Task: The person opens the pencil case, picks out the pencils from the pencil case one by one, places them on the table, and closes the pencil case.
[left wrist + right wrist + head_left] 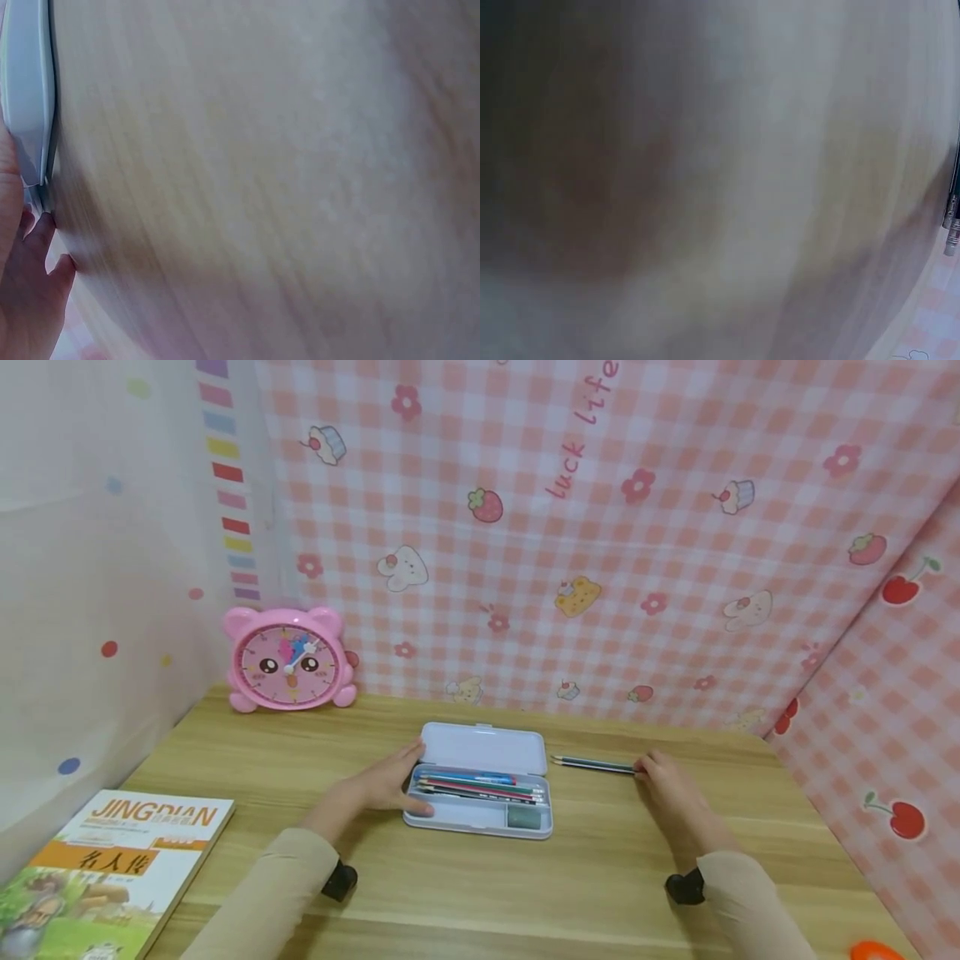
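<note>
A white pencil case (480, 749) lies with its lid folded back on the wooden table. Inside it are several pencils (480, 792), a blue pen-like item with a red end (487, 778) and a grey-green block (523, 817) in the front right compartment. My left hand (382, 781) rests against the case's left side, thumb over the front left corner, fingers stretched along the edge by the lid. To the right of the case, my right hand (667, 785) pinches two dark pencils (596, 765) near their right ends, tips pointing left. The right wrist view shows their metal-banded ends (952, 225).
A pink clock (290, 664) with ears stands at the back left. On the front left lies a book (112, 868). An orange object (873, 951) is partly seen at the front right corner. Patterned cloth (525, 552) hangs behind the table (600, 893).
</note>
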